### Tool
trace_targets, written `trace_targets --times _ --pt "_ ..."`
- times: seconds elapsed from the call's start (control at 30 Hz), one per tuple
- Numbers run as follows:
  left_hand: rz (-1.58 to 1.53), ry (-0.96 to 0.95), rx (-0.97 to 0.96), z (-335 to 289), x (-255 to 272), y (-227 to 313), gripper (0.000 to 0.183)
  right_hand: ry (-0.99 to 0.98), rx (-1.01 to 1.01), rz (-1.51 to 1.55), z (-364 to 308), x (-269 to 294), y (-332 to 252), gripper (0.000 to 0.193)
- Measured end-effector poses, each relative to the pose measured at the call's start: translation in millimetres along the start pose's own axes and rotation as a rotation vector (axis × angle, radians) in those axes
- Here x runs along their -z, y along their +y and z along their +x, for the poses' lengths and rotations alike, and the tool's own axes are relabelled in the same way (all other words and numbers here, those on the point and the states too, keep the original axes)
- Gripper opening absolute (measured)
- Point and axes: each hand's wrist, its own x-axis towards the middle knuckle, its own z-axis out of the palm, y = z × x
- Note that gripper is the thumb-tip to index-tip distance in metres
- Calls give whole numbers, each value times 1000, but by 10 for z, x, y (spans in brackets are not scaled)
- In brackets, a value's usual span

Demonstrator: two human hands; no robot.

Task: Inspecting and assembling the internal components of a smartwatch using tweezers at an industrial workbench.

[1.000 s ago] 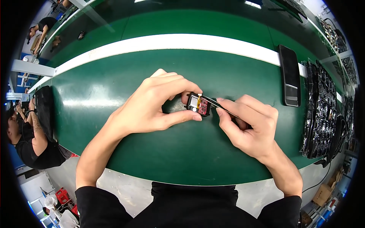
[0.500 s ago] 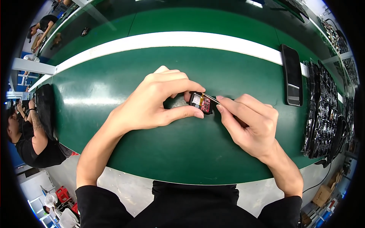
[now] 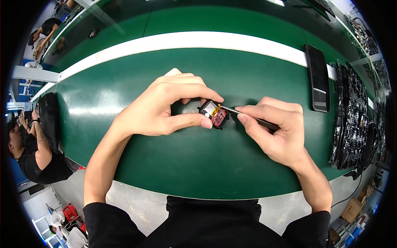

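Between the thumb and fingers of my left hand (image 3: 169, 103) is an opened smartwatch case (image 3: 214, 114), black and rounded. Inside it show a red circuit board (image 3: 218, 118), a silvery block and a strip of yellow tape. My right hand (image 3: 277, 126) is closed round slim dark tweezers (image 3: 264, 123). Their tip meets the case at the upper edge of the board, near the yellow tape; whether the tips pinch anything is too small to tell. Both hands are over the green tabletop.
A black smartphone (image 3: 317, 78) lies at the right, against the white rail (image 3: 215, 40). Beside it are stacked black trays (image 3: 349, 118) in shiny plastic. On the far left a co-worker (image 3: 37, 144) sits by a black bag (image 3: 49, 120).
The watch case has shifted slightly left and turned in my left hand. My right hand has tilted the tweezers flatter, so more of their dark shaft shows.
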Motion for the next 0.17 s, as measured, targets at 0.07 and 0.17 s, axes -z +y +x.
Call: trace_targets --times 0.07,0.17 --pt "27 -2 -24 15 4 -11 53 -6 5 -14 0 0 -3 14" --pt "6 -55 38 21 33 32 51 -7 1 -23 -2 -10 -11 14"
